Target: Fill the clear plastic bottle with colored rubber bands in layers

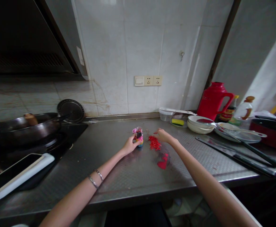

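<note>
My left hand (129, 145) is closed around a small clear jar (140, 138) with colourful contents, standing upright on the steel counter. A pink round piece (134, 130) shows at the jar's upper left side. To the right of the jar lies a loose pile of thin red shreds (154, 143). Just above the pile's far right edge is my right hand (163, 135), its fingers drawn together; what they hold, if anything, is too small to make out. Nearer to me, a red heart-shaped piece (162, 163) lies on the counter, seemingly on clear film.
On the left are a wok (41, 124) on the stove and a phone on a white holder (22, 176). Stacked bowls (200, 124), a sheathed long knife (253, 165), a red thermos jug (212, 101) and a red pot (270, 134) crowd the right side.
</note>
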